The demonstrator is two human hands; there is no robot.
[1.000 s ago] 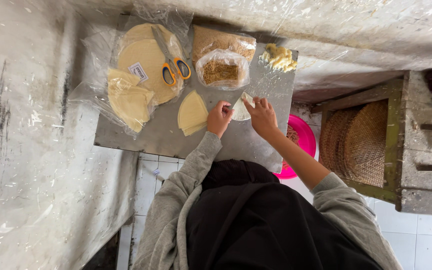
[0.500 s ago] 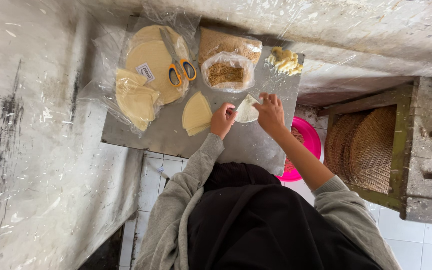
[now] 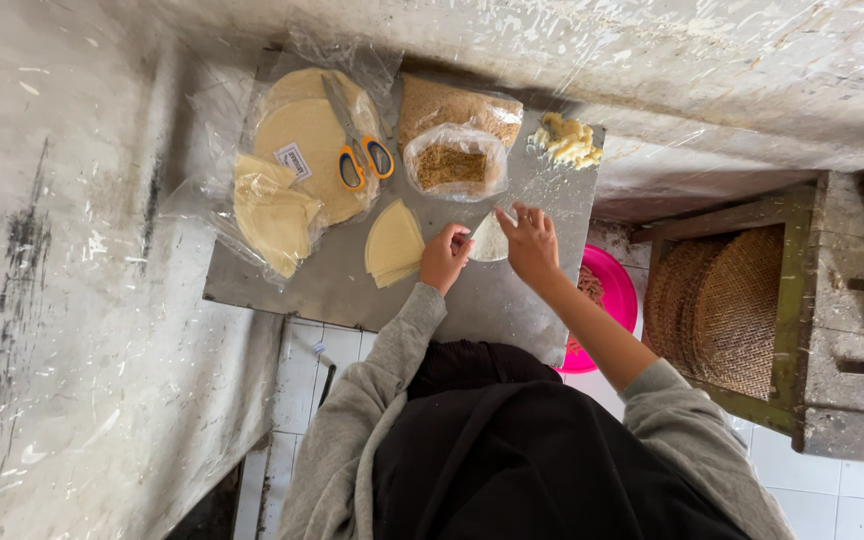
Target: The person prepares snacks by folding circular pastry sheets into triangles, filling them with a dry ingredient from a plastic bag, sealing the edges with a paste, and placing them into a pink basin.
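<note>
On a grey metal tray (image 3: 332, 290), my left hand (image 3: 445, 258) and my right hand (image 3: 529, 241) both pinch a small pale wrapper piece (image 3: 491, 240) that lies between them. Just left of my left hand sits a stack of wedge-cut yellow wrappers (image 3: 393, 243). Beyond my hands stands an open plastic bag of brown crumbs (image 3: 455, 166). A lump of pale yellow filling (image 3: 568, 141) rests at the tray's far right corner.
Round yellow wrappers in clear plastic (image 3: 297, 150) lie at the tray's far left, with orange-handled scissors (image 3: 360, 155) on top. A pink bowl (image 3: 607, 300) sits below the tray at the right. Woven baskets (image 3: 722, 300) fill a wooden crate. A white wall (image 3: 62, 300) stands left.
The view has shifted a little. My hands stay on the small wrapper piece, working it with the fingers; my right hand has spread over it.
</note>
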